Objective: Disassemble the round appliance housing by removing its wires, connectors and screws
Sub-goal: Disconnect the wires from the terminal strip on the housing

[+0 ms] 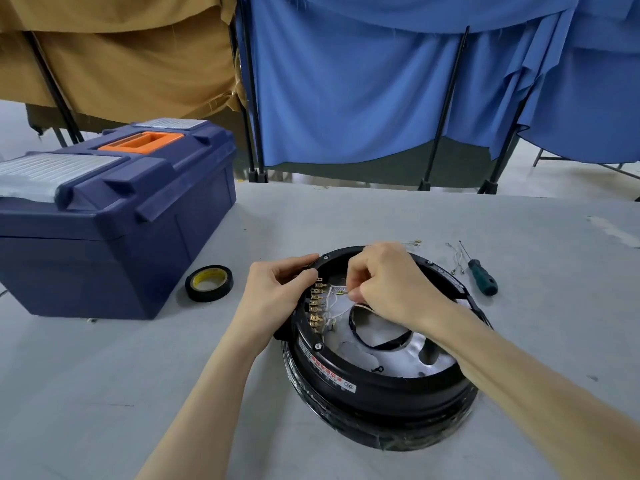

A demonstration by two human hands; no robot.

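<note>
A round black appliance housing (374,403) lies open side up on the grey table. Inside its left wall runs a row of brass terminals (316,306) with thin white wires (334,297) leading off them. My left hand (277,289) grips the housing's left rim beside the terminals. My right hand (384,282) reaches in from the right and pinches a white wire near its small connector. A black loop of cable (377,341) lies on the silver plate inside. A screw (317,346) sits on the front rim.
A green-handled screwdriver (479,276) and loose removed wires (457,261) lie right of the housing. A roll of black tape (209,283) sits to its left. A big blue toolbox (114,220) fills the table's left side. Blue and tan cloth screens stand behind.
</note>
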